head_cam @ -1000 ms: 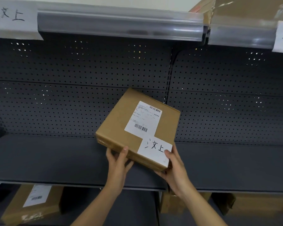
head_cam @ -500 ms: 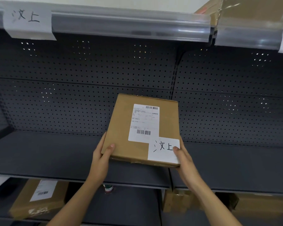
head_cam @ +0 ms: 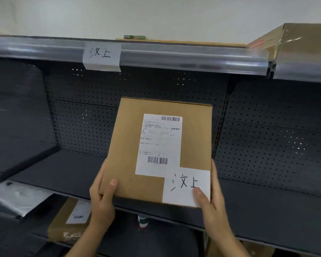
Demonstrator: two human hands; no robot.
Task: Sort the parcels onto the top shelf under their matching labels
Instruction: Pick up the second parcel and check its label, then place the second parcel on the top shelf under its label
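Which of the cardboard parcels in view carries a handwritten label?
The parcel held in both hands, left hand and right hand: its handwritten label sits at the corner. The lower-shelf parcel shows only a printed one.

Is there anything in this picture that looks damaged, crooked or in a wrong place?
The large carton at the upper right looks damaged: its front corner is crumpled and its clear tape wrinkled. The shelf label hangs slightly askew. The parcel in the left hand and right hand looks intact.

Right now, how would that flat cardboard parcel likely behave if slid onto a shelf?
The cardboard parcel looks stiff: edges stay straight between left hand and right hand. Probably lightish, held by its lower corners. Flat shape suggests sliding, not tipping.
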